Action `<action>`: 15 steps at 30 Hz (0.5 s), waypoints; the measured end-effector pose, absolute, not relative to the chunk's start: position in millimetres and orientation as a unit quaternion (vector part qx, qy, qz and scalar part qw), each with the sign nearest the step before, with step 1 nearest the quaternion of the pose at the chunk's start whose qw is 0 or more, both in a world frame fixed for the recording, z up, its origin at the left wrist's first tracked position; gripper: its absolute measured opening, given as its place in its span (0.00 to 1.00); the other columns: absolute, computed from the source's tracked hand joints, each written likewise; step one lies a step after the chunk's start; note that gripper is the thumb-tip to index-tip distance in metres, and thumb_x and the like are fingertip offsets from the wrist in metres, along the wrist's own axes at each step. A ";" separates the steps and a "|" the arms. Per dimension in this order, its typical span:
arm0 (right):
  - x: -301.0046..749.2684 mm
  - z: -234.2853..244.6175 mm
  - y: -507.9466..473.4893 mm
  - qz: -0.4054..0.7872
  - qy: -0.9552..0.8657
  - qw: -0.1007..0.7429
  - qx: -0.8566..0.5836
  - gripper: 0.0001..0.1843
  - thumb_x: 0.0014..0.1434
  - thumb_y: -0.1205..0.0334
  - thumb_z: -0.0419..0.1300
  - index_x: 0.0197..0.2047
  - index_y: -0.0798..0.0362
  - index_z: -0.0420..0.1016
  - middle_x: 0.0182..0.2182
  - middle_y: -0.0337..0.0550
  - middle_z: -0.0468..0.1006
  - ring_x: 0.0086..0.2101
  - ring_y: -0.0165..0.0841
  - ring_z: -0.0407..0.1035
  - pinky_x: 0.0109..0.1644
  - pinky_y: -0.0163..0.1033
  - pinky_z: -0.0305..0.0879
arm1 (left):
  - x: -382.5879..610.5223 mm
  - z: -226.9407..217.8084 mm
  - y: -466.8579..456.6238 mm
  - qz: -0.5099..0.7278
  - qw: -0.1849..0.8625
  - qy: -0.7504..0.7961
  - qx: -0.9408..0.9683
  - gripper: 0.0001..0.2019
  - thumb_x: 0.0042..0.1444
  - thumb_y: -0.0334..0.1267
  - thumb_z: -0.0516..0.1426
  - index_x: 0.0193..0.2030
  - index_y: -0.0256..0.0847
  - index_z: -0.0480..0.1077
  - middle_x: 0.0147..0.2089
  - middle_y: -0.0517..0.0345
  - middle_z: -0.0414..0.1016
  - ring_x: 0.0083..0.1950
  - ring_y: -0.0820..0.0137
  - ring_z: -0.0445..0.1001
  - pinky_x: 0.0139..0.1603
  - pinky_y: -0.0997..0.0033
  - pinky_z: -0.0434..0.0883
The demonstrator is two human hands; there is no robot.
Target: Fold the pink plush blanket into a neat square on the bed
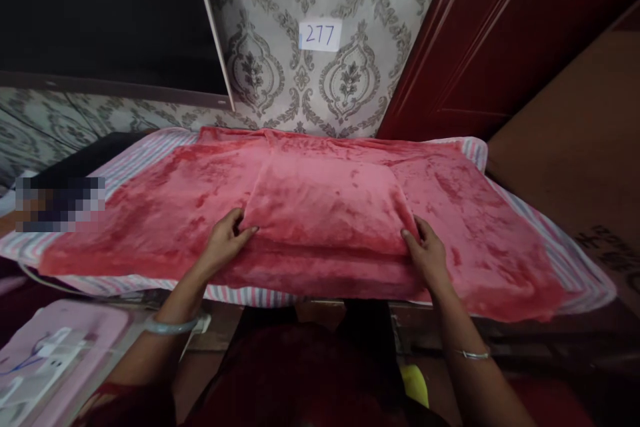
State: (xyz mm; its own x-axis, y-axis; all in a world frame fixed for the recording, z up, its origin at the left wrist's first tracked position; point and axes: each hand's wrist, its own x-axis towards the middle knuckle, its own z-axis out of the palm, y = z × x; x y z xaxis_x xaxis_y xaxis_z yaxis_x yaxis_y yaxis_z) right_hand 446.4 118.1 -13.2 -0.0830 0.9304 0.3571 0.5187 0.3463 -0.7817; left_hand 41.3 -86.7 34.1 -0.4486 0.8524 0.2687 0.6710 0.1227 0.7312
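Note:
A fuzzy pink-red blanket lies spread over a striped cloth on a table. A folded pink piece of the same plush fabric sits on its middle. My left hand grips the folded piece's near left corner, fingers curled round the edge. My right hand holds its near right corner, thumb on top and fingers pressed at the edge. A bangle circles each wrist.
Patterned wallpaper rises behind the table with a paper label reading 277. A dark screen hangs at the back left, a dark red door at the right. A pink box stands at the lower left.

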 end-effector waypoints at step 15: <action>365.1 39.2 79.5 0.019 -0.895 0.307 -0.322 0.27 0.73 0.51 0.47 0.71 0.45 0.66 0.70 0.49 0.65 0.69 0.46 0.55 0.71 0.63 0.51 | 85.9 59.4 -70.0 0.233 -0.121 0.672 0.692 0.29 0.69 0.46 0.49 0.74 0.40 0.58 0.77 0.41 0.57 0.78 0.51 0.53 0.76 0.38 0.51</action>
State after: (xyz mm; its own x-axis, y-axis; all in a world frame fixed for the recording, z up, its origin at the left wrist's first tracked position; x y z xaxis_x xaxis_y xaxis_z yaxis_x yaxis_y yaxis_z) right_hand 365.1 79.5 39.2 -0.6037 0.5888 0.5374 0.5660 0.7913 -0.2312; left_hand 85.9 -70.0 59.4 -0.0133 0.8736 0.4864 0.9871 -0.0663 0.1459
